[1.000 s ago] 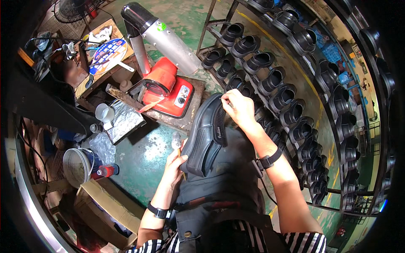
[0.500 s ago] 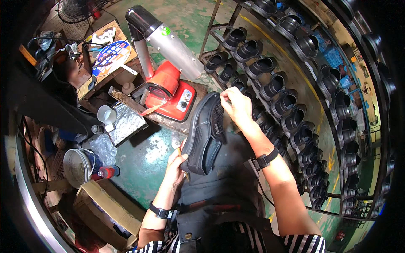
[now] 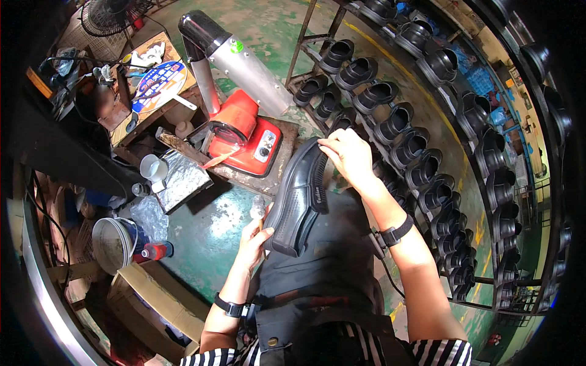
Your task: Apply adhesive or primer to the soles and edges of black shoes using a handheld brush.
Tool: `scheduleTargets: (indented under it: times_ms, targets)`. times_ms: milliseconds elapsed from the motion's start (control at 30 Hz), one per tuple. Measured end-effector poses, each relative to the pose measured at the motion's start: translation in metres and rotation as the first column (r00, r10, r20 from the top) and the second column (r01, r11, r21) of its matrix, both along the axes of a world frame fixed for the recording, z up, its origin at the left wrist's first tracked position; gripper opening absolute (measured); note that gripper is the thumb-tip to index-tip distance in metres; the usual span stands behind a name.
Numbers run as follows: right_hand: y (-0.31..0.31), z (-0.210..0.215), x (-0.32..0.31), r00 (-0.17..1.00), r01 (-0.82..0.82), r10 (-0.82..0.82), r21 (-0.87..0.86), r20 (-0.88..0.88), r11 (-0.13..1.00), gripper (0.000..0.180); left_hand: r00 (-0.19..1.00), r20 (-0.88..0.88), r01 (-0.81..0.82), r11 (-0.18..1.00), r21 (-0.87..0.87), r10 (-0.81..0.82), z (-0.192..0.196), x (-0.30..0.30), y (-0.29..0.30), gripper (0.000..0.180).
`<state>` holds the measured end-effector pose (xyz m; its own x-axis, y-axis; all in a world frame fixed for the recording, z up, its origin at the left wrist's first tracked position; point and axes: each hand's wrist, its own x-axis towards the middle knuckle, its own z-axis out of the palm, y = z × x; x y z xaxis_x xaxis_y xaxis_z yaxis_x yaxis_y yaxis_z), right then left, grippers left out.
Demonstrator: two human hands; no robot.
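While both gripping the black shoe (image 3: 297,198): left hand (image 3: 253,235) toe-end, right hand (image 3: 346,155) heel-edge.

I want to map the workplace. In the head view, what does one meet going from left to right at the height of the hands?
Stack of metal bowls → red-capped bottle → left hand → black shoe → right hand → rack of black shoes.

Green worn floor (image 3: 207,226) under me, a metal rack (image 3: 488,183) of black shoes to my right, a cluttered desk (image 3: 152,104) left
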<state>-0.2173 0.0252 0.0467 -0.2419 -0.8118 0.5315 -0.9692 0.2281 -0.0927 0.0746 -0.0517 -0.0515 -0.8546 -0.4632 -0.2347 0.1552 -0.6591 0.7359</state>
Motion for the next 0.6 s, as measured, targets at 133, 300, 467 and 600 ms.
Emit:
scheduleTargets:
  times_ms: [133, 300, 467, 600]
  targets:
    - [0.001, 0.001, -0.001, 1.0, 0.007, -0.006, 0.055, -0.011, 0.998, 0.011, 0.996, 0.082, 0.042, 0.998, -0.056, -0.037, 0.0, 0.0, 0.001, 0.062]
    - [-0.006, 0.001, -0.003, 1.0, -0.017, 0.017, 0.033, -0.02, 0.999, 0.011, 0.998, 0.053, 0.023, 0.996, -0.081, -0.019, 0.001, 0.001, 0.0, 0.062]
    - [-0.022, -0.011, 0.005, 0.995, 0.074, -0.079, -0.092, -0.057, 0.993, 0.017, 0.999, -0.018, -0.038, 0.998, 0.053, 0.039, 0.005, -0.005, 0.0, 0.062]
    - [-0.035, -0.019, 0.007, 0.986, 0.157, -0.166, -0.206, -0.026, 0.966, 0.015, 0.993, -0.066, -0.088, 0.986, 0.141, 0.098, 0.011, -0.014, 0.0, 0.062]
